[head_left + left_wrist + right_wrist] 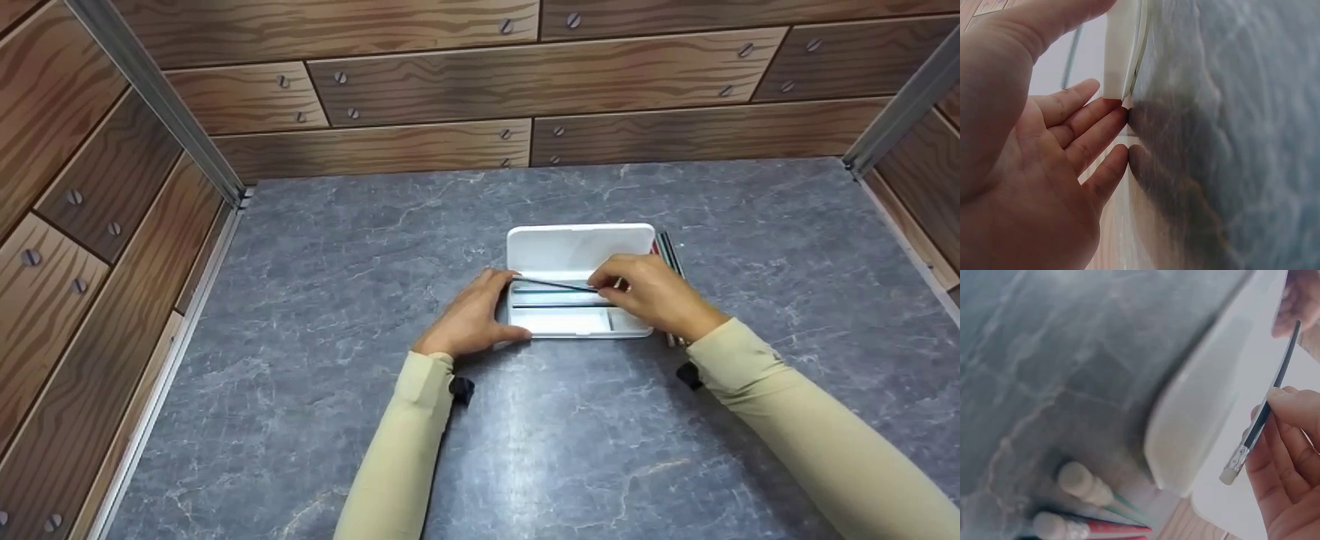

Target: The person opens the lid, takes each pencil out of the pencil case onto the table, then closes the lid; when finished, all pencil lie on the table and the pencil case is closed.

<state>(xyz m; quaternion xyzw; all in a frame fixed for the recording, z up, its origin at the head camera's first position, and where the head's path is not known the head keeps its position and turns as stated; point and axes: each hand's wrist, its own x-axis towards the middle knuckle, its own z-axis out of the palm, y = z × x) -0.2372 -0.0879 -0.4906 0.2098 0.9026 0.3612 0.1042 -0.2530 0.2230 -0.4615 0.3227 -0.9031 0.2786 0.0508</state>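
Observation:
My right hand (652, 292) pinches a dark pencil (555, 283) near its eraser end between thumb and fingers. It is held over an open white pencil case (577, 247), its far end by the case's left edge. The right wrist view shows the pencil's silver ferrule and pale eraser (1228, 476). At the case's left end, my left hand (469, 315) rests with thumb along the near corner and fingers at the far one. In the left wrist view its fingers (1092, 132) are fairly straight, tips touching the case end and tabletop. Thin dark and teal lengths lie inside the case.
More pencils (671, 255) lie just right of the case, partly hidden by my right hand. Among them are a red pencil (1112, 527) and a green one (1126, 506). Wood-patterned walls (420, 82) enclose the grey marbled tabletop (337, 247).

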